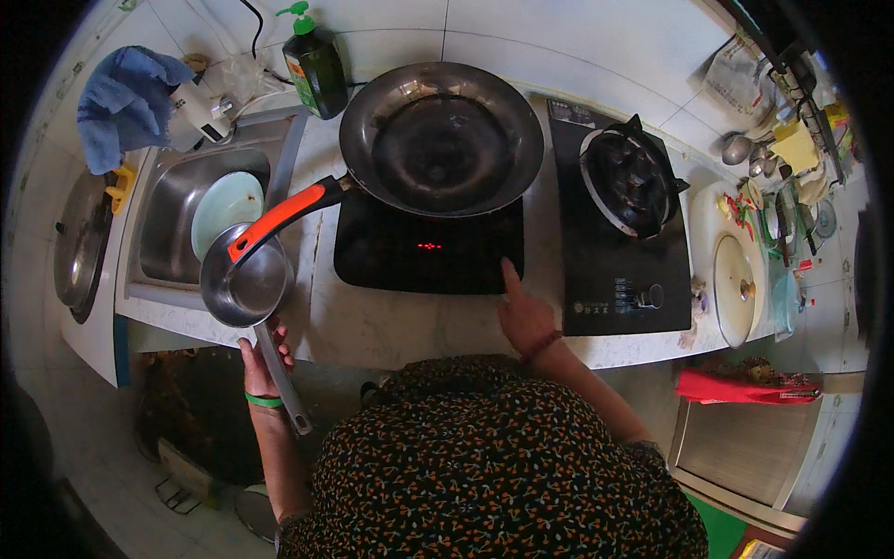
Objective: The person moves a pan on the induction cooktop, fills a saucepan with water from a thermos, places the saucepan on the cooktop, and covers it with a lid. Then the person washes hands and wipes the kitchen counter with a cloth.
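Observation:
My left hand (260, 365) grips the long handle of a small metal saucepan (258, 286) at the counter's front edge. The saucepan's bowl looks bare inside and overlaps the front right of the sink. My right hand (527, 318) holds nothing. Its index finger is stretched out, with the tip at the front right of a black induction cooker (377, 258), and the other fingers are curled. Red lights glow on the cooker's panel. A large dark frying pan (440, 154) rests on the cooker, its orange-and-black handle (286, 213) reaching left above the saucepan.
A steel sink (164, 244) at left holds a pale green dish (227, 202). Behind stands a green pump bottle (314, 77). On the right are a gas burner (632, 178) and a glass lid (733, 290). A blue cloth (129, 105) hangs over the tap area.

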Demonstrator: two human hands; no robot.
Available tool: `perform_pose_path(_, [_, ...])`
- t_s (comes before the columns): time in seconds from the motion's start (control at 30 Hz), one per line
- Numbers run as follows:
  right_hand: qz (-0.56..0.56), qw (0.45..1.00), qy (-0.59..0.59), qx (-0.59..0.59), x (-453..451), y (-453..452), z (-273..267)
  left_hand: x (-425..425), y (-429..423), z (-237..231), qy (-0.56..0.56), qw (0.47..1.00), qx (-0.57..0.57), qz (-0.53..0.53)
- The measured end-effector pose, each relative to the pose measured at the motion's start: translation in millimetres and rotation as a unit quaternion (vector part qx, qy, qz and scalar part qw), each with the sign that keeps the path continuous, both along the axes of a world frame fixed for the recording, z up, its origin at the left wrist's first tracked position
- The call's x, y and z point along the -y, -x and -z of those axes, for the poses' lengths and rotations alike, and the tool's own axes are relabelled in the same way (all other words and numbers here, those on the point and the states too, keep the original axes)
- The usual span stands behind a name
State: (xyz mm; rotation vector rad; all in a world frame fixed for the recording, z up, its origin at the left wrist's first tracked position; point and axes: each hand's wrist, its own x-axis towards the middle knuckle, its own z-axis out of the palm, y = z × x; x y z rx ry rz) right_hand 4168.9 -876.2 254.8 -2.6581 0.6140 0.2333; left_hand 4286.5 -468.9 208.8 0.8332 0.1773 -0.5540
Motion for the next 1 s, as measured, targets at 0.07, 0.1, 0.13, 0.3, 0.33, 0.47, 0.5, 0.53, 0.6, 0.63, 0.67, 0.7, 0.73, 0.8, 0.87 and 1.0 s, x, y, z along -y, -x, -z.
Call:
perform_pose_path(0.07, [0.016, 1.0, 0.0, -0.003, -0.8, -4.6, -8.8, -0.1, -0.9, 1.7, -0.003, 1.0, -0.004, 0.002])
perform_pose_path(0.1, [0.024, 1.0, 0.001, -0.006, -0.7, -6.8, -13.0, 2.0, -0.4, 0.8, 0.0, 1.0, -0.009, 0.001])
perform_pose_path(0.13, [0.028, 1.0, -0.001, 0.002, 0.9, -8.0, -11.2, 5.2, 0.3, -1.7, 0.004, 1.0, -0.015, -0.001])
perform_pose_path(0.3, [0.033, 0.999, -0.008, 0.023, 6.9, -14.9, -14.6, 5.2, -1.9, 6.9, -0.018, 1.0, -0.018, -0.006])
perform_pose_path(0.33, [0.025, 0.999, -0.003, 0.024, 7.6, -15.7, -14.2, 7.0, -2.2, 7.3, -0.019, 0.999, -0.025, -0.009])
perform_pose_path(0.47, [-0.016, 0.998, 0.045, -0.044, 8.2, -20.9, -11.7, 9.2, -3.7, 9.8, -0.013, 0.999, -0.042, -0.011])
perform_pose_path(0.5, [-0.03, 0.995, 0.063, -0.078, 7.3, -22.9, -11.4, 8.1, -4.8, 11.4, -0.017, 0.999, -0.037, -0.005])
perform_pose_path(0.53, [-0.025, 0.996, 0.057, -0.07, 6.9, -23.2, -11.7, 6.5, -6.6, 14.2, -0.021, 0.999, -0.033, 0.0])
perform_pose_path(0.6, [-0.014, 0.997, 0.046, -0.053, 5.4, -20.9, -11.9, 6.7, -7.7, 14.8, -0.023, 0.999, -0.031, 0.0])
perform_pose_path(0.63, [-0.018, 0.998, 0.045, -0.033, 5.6, -18.3, -8.4, 8.6, -7.1, 13.0, -0.021, 0.999, -0.033, -0.006])
perform_pose_path(0.67, [-0.022, 0.999, 0.044, -0.013, 6.5, -14.4, -2.4, 9.8, -7.0, 12.2, -0.02, 0.999, -0.035, -0.011])
perform_pose_path(0.7, [-0.025, 0.999, 0.043, 0.006, 6.0, -10.7, 0.9, 9.3, -7.0, 12.6, -0.023, 0.999, -0.036, -0.013])
perform_pose_path(0.73, [-0.028, 0.999, 0.039, 0.001, 4.2, -7.6, 1.9, 8.3, -7.2, 13.6, -0.026, 0.999, -0.037, -0.014])
perform_pose_path(0.8, [-0.034, 0.999, 0.033, -0.008, -0.3, -2.2, 2.8, 4.4, -8.3, 19.4, -0.018, 0.999, -0.04, -0.014])
perform_pose_path(0.87, [-0.033, 0.999, 0.008, 0.004, -5.1, 1.8, 4.9, -1.7, -10.6, 30.9, 0.006, 0.999, -0.046, -0.013])
perform_pose_path(1.0, [-0.047, 0.997, -0.027, 0.048, -6.2, 3.5, 6.1, -3.6, -15.2, 39.2, -0.001, 0.997, -0.081, -0.008])
